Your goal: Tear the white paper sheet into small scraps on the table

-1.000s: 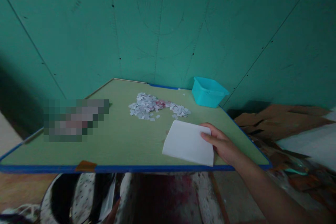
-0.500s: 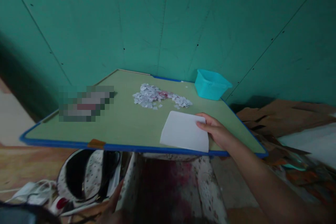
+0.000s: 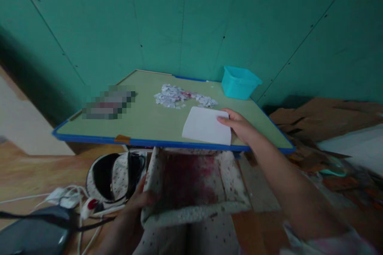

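Observation:
My right hand [image 3: 239, 126] reaches onto the green board with a blue rim [image 3: 149, 119] and grips the right edge of a white sheet of paper [image 3: 206, 130], thumb on top. Behind the sheet lies a heap of small torn paper bits [image 3: 182, 96]. My left hand [image 3: 140, 201] is low in the view, fingers closed on the left edge of a patterned fabric box [image 3: 191, 185] that sits under the board's front edge.
A turquoise plastic tub [image 3: 240, 82] stands at the board's far right corner by the green wall. A dotted fabric pouch [image 3: 113, 175], white cables and a dark object [image 3: 36, 231] lie on the floor at left. Brown cardboard [image 3: 323, 115] is piled at right.
The view has pulled back and down, so the fabric box and my left hand on it came into sight. My right hand keeps hold of the white sheet.

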Available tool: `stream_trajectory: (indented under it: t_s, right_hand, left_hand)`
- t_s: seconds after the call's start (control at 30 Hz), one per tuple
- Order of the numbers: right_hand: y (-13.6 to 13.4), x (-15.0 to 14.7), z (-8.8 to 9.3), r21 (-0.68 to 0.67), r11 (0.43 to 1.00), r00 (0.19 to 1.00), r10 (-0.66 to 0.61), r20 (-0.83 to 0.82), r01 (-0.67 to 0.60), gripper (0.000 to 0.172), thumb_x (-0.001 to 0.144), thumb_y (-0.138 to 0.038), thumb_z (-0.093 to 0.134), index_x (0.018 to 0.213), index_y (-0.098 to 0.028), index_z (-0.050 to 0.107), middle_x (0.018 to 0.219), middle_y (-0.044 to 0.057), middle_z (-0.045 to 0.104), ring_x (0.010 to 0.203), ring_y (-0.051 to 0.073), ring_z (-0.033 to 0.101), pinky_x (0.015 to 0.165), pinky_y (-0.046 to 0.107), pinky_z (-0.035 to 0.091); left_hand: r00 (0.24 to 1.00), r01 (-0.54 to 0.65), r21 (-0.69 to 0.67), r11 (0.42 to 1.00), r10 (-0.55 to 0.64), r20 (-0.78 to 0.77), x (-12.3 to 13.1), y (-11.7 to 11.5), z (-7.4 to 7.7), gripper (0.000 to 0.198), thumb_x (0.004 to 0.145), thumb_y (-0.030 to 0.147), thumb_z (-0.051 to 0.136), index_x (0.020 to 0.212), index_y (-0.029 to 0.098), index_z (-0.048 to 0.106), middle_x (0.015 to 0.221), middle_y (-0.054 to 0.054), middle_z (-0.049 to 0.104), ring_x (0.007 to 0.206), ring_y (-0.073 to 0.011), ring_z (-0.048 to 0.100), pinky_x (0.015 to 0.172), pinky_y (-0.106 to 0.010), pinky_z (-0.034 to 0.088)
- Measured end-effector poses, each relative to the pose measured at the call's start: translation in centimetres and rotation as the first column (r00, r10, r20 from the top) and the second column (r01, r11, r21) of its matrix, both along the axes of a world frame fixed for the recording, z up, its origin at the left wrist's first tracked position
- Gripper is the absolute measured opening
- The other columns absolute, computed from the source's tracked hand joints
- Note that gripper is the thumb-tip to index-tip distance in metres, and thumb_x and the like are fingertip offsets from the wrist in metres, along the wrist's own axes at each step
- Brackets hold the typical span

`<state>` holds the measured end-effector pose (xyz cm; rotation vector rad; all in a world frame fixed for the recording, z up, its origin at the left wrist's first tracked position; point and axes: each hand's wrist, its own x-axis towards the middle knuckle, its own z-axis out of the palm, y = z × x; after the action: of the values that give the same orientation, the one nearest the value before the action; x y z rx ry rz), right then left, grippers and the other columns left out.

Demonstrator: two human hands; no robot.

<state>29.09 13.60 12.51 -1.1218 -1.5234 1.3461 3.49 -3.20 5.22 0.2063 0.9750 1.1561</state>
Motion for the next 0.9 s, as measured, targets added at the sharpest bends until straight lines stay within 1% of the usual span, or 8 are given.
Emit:
stream_trajectory:
  t_s: [0.1,0.27,0.37,0.5,0.6,0.7,0.8,0.9]
  right_hand:
    - [0.3,-0.2,-0.4,0.022,1.000,1.000,-0.016,0.012,0.016,0.028,0.061,-0.030,0.065,0.085,-0.019,0.054,0.073,-0.003,0.059,0.061,0.009,0.052,0.055,0.020,0.038]
    - [0.2,-0.7,-0.4,0.058,0.998,1.000,-0.001,-0.012,0.001,0.030,0.060,-0.029,0.065,0.086,-0.019,0.055,0.079,-0.002,0.060,0.065,0.010,0.053,0.060,0.022,0.040]
    - [-0.1,-0.7,-0.3,0.036,0.999,1.000,0.000,-0.004,0.000,0.029,0.061,-0.029,0.065,0.086,-0.019,0.055,0.076,-0.002,0.059,0.063,0.010,0.052,0.058,0.022,0.040]
    - [-0.2,-0.6,-0.3,0.026,0.999,1.000,0.019,0.000,-0.019,0.029,0.061,-0.031,0.065,0.085,-0.019,0.055,0.072,-0.003,0.058,0.060,0.009,0.051,0.055,0.021,0.039]
    - [-0.4,-0.6,-0.3,-0.001,0.998,0.998,0.055,-0.004,-0.055,0.029,0.060,-0.032,0.066,0.083,-0.018,0.054,0.071,-0.003,0.058,0.059,0.010,0.051,0.054,0.022,0.039]
    - [-0.6,-0.6,-0.2,-0.014,0.996,0.996,0.087,-0.033,-0.088,0.030,0.059,-0.033,0.066,0.082,-0.018,0.054,0.071,-0.003,0.058,0.058,0.010,0.051,0.052,0.021,0.039]
    - [-0.5,-0.4,-0.3,0.020,0.995,0.983,-0.090,-0.160,0.095,0.030,0.061,-0.033,0.064,0.085,-0.020,0.053,0.071,-0.004,0.058,0.059,0.010,0.052,0.053,0.021,0.039]
    - [-0.1,-0.2,-0.2,0.047,0.945,0.904,-0.293,-0.312,0.323,0.027,0.062,-0.032,0.063,0.083,-0.022,0.051,0.072,-0.004,0.058,0.062,0.010,0.052,0.054,0.021,0.040]
  left_hand:
    - [0.999,0.044,-0.008,0.999,-0.044,0.004,0.5,-0.1,0.8,0.062,0.061,0.003,0.050,0.118,0.024,0.043,0.063,0.005,0.066,0.041,-0.0135,0.053,0.039,-0.023,0.040]
    - [0.991,0.076,0.087,0.993,-0.066,-0.117,0.6,0.0,0.8,0.058,0.062,0.003,0.045,0.117,0.022,0.044,0.087,0.000,0.067,0.049,-0.0142,0.058,0.037,-0.024,0.041]
    - [0.994,0.054,0.137,0.989,-0.040,-0.107,0.7,-0.1,0.9,0.053,0.063,0.003,0.043,0.112,0.021,0.047,0.081,0.001,0.067,0.065,-0.0164,0.061,0.050,-0.025,0.047]
    - [0.995,0.063,0.192,0.979,-0.048,-0.083,0.8,0.1,1.0,0.051,0.063,0.004,0.044,0.111,0.021,0.046,0.072,0.002,0.066,0.065,-0.0176,0.061,0.048,-0.025,0.046]
    - [0.995,0.063,0.115,0.991,-0.053,-0.087,0.8,0.8,0.9,0.055,0.060,0.006,0.049,0.112,0.021,0.044,0.072,0.001,0.066,0.069,-0.0206,0.062,0.051,-0.028,0.047]
    - [0.997,0.027,0.075,0.997,-0.021,-0.076,0.8,1.4,0.9,0.057,0.058,0.005,0.052,0.111,0.022,0.045,0.072,0.002,0.067,0.072,-0.0191,0.061,0.058,-0.027,0.048]
    - [0.999,0.044,0.095,0.995,-0.046,0.016,1.2,1.6,0.9,0.059,0.058,0.008,0.050,0.114,0.026,0.043,0.067,0.003,0.066,0.071,-0.0206,0.062,0.054,-0.027,0.046]
    - [0.999,0.031,0.081,0.996,-0.032,0.012,2.0,1.8,0.5,0.061,0.056,0.007,0.050,0.115,0.023,0.043,0.071,0.001,0.067,0.072,-0.0219,0.062,0.056,-0.029,0.046]
